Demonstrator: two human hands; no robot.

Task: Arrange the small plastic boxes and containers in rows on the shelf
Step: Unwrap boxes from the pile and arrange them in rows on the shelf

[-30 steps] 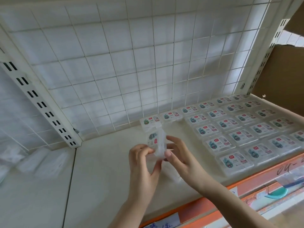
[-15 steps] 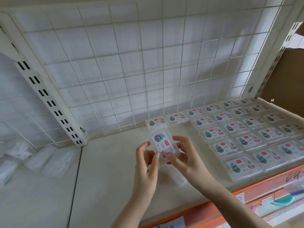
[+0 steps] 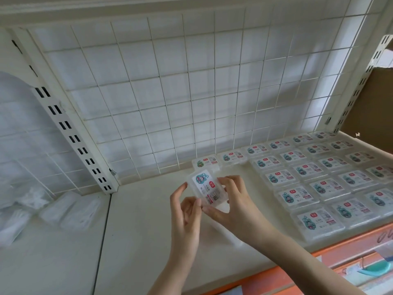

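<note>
Shelf [image 3: 148, 241]: rows of boxes [image 3: 319, 179] on the right half, reaching the wire grid [image 3: 170, 92] behind. One box [image 3: 207, 189] held above the shelf, left of the rows, between left hand [image 3: 186, 209] and right hand [image 3: 236, 201]. Bags [image 3: 70, 209] lie far left.

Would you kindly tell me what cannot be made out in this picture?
- Head view: small print on the held box, too small.
- Box's lower edge: covered by the right hand and left hand.
- Clear packets at left: blurred.
- Rightmost shelved boxes: cut off by the frame edge.
</note>
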